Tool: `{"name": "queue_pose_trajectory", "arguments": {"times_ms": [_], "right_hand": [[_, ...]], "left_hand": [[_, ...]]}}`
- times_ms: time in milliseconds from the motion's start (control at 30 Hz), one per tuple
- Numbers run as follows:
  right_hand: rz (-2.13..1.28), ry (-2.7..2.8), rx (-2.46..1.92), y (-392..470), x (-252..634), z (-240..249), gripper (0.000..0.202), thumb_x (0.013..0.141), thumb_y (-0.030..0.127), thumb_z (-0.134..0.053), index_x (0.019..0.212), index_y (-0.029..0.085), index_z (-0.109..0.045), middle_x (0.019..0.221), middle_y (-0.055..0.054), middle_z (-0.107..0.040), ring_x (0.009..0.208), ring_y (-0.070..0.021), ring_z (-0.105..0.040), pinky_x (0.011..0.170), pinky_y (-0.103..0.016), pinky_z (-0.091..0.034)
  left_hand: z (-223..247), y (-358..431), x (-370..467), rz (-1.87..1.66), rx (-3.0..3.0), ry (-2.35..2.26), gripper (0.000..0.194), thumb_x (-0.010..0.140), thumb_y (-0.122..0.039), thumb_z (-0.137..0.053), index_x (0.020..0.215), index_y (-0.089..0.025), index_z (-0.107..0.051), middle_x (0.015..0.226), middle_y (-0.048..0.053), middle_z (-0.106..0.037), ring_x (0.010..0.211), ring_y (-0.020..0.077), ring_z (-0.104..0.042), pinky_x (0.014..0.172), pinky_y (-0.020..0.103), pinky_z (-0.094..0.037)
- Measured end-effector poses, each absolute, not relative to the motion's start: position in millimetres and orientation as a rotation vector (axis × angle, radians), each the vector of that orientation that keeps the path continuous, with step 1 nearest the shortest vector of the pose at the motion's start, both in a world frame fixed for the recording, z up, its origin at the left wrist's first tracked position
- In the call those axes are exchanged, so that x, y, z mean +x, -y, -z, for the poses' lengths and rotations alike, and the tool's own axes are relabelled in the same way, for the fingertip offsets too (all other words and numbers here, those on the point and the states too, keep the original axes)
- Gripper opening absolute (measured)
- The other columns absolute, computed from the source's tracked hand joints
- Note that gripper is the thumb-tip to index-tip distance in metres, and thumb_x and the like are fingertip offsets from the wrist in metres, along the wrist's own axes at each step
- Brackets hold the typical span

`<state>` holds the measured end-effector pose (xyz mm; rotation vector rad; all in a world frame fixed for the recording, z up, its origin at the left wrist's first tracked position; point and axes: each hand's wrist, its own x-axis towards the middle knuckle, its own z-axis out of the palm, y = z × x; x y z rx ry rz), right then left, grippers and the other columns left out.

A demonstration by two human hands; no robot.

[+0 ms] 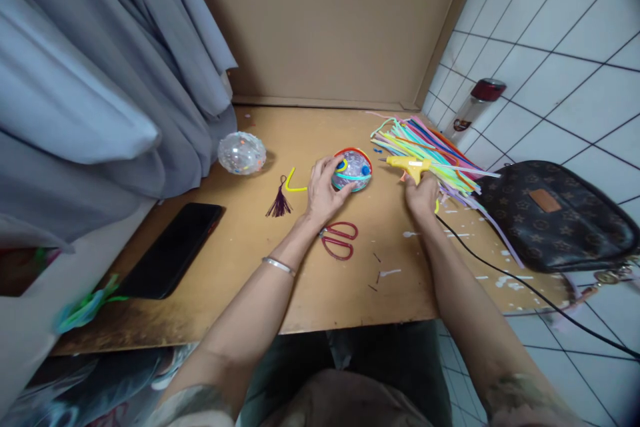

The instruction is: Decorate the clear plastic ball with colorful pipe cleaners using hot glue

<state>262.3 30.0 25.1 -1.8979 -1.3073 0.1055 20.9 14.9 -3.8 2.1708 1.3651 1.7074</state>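
My left hand [326,188] is closed around the left side of a clear ball [353,171] decorated with red, yellow and light-blue pipe cleaner strips and blue dots. In my right hand [423,195] is a yellow hot glue gun [411,165], gripped by its handle. Its nozzle points left at the ball, a small gap away, and a glue stick sticks out of its back. Below my left hand lie red-handled scissors [341,240], their blades hidden under my wrist. A bent yellow pipe cleaner [290,181] and a dark purple tassel [279,202] rest to the left.
Another clear ball [242,153] sits by the grey curtain [115,67]. A black phone [173,250] lies at the left. Coloured pipe cleaners [430,140] are heaped at the right, beside a brown bag [560,213] and a red-capped bottle [475,107]. A black cord [493,265] trails right.
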Motion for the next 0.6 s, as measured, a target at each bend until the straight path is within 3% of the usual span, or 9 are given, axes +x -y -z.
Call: {"name": "queue_pose_trajectory", "arguments": {"times_ms": [300, 467, 600], "right_hand": [[0.010, 1.434, -1.921, -36, 265, -13, 0.024, 0.080, 0.035, -0.058, 0.086, 0.014, -0.067, 0.086, -0.013, -0.065, 0.090, -0.0303, -0.059, 0.087, -0.049, -0.046], [0.223, 1.544, -1.718, -24, 253, -21, 0.028, 0.082, 0.029, -0.054, 0.102, 0.013, -0.065, 0.109, -0.020, -0.063, 0.108, -0.0348, -0.055, 0.098, -0.058, -0.041], [-0.018, 1.624, -1.285, -20, 223, -34, 0.032, 0.086, 0.032, -0.051, 0.113, 0.019, -0.062, 0.114, -0.014, -0.062, 0.113, -0.0290, -0.058, 0.100, -0.049, -0.046]], "left_hand": [[3, -14, 22, -1.717, 2.250, -1.353, 0.068, 0.087, -0.068, -0.059, 0.135, -0.020, -0.059, 0.129, 0.015, -0.059, 0.121, 0.0288, -0.058, 0.106, 0.048, -0.048], [2, -14, 21, -1.668, 2.233, -1.368, 0.067, 0.087, -0.066, -0.060, 0.136, -0.021, -0.059, 0.130, 0.015, -0.058, 0.122, 0.0290, -0.057, 0.106, 0.048, -0.048], [1, -14, 21, -1.626, 2.237, -1.371, 0.064, 0.088, -0.060, -0.063, 0.138, -0.021, -0.058, 0.132, 0.016, -0.057, 0.123, 0.0296, -0.056, 0.108, 0.048, -0.047]]}}
